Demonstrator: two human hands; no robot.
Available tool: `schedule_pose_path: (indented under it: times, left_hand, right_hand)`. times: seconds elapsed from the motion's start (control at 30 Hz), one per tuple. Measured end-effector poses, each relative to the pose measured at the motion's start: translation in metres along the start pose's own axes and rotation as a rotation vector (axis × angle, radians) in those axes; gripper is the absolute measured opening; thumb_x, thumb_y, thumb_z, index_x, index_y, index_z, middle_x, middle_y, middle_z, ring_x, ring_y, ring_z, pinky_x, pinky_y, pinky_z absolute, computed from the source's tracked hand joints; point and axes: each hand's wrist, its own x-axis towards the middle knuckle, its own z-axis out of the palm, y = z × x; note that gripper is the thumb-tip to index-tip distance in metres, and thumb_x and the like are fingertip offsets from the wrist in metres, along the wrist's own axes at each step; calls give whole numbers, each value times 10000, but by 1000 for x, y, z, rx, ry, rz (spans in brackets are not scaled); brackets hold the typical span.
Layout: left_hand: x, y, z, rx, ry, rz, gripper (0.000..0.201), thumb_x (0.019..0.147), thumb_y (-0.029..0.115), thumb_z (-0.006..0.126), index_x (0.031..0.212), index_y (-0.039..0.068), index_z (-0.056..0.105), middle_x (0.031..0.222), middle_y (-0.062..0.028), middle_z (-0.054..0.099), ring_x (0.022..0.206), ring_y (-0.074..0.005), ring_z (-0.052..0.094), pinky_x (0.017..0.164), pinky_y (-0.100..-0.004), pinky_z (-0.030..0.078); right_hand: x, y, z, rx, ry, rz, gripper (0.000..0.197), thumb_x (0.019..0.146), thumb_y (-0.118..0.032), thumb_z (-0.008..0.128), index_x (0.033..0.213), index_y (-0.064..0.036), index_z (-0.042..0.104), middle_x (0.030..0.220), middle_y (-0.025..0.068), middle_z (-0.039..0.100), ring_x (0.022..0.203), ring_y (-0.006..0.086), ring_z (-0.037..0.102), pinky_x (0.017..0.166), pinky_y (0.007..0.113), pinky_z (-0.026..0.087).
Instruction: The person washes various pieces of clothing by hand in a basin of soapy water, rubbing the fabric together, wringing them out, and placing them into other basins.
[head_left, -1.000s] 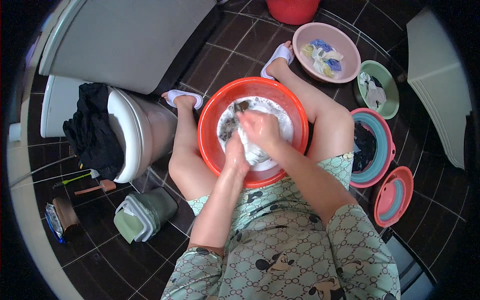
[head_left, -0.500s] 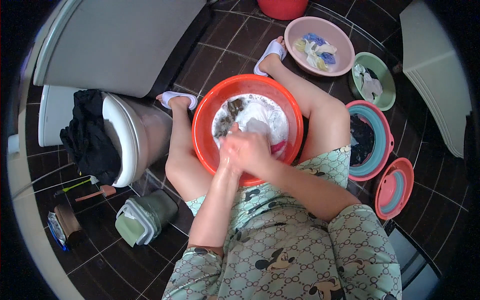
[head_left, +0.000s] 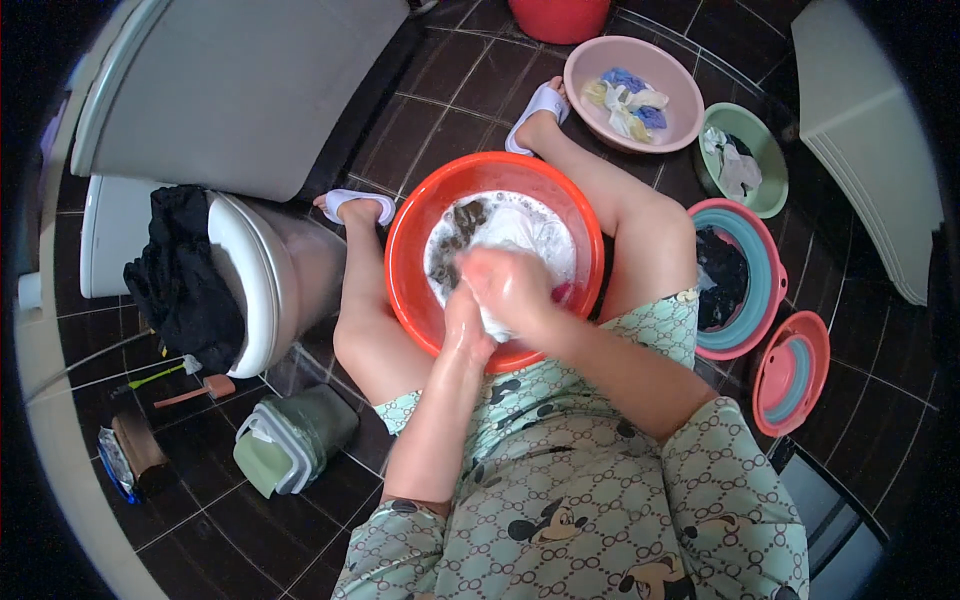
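Observation:
An orange-red basin (head_left: 412, 208) stands between my legs, holding sudsy water and a wet white cloth (head_left: 508, 228). Above its near side, my left hand (head_left: 466, 322) and my right hand (head_left: 508, 288) are pressed close together, wet with suds. Curled fingers close up the right hand, while the left is bent against it, partly covered and blurred. A bit of white cloth shows just below and between them; whether it is gripped is hidden. A small magenta patch (head_left: 563, 292) shows in the suds by my right hand.
On the right are a pink basin (head_left: 580, 100) and a green basin (head_left: 770, 150) with clothes, a pink-and-blue collapsible basin (head_left: 765, 270) with dark cloth, and a smaller one (head_left: 813, 350). To the left, black clothing (head_left: 185, 275) drapes over a toilet (head_left: 262, 330), near a bin (head_left: 330, 430).
My clasped hands have slid against each other: the right has moved slightly farther over the basin, and the left sits lower beside it. More white cloth shows beneath them.

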Motion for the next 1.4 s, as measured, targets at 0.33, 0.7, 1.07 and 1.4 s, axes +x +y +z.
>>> schedule_pose_path:
  times: [0.33, 0.7, 1.07, 1.4]
  left_hand:
    - [11, -20, -25, -312, -495, 119, 344, 968, 305, 413, 1214, 83, 505, 1089, -74, 598, 980, -213, 594, 844, -362, 499]
    - [26, -30, -46, -368, -744, 82, 378, 947, 413, 437, 1182, 134, 537, 990, -63, 575, 960, -216, 569, 834, -361, 487]
    - [4, -16, -12, 39, -57, -7, 320, 955, 314, 448, 1154, 85, 549, 977, -76, 596, 922, -209, 590, 774, -338, 511]
    - [-6, -8, 26, 63, -4, -49, 265, 969, 306, 417, 1015, 95, 571, 881, -44, 589, 817, -176, 589, 701, -317, 502]
  right_hand:
    - [-14, -19, -5, 93, 53, -205, 234, 781, -214, 665, 619, -89, 552, 588, 134, 550, 532, 342, 538, 504, 410, 425]
    - [-28, -28, 2, 19, 8, -336, 249, 829, -240, 628, 677, -58, 551, 636, 128, 586, 576, 322, 590, 522, 409, 455]
    - [-15, 15, 6, -18, 30, -112, 207, 817, -309, 612, 701, -138, 606, 622, 108, 605, 547, 339, 586, 509, 449, 452]
    - [-5, 24, -9, 30, 57, 144, 226, 775, -202, 668, 627, -82, 546, 635, 123, 591, 541, 296, 552, 539, 399, 436]
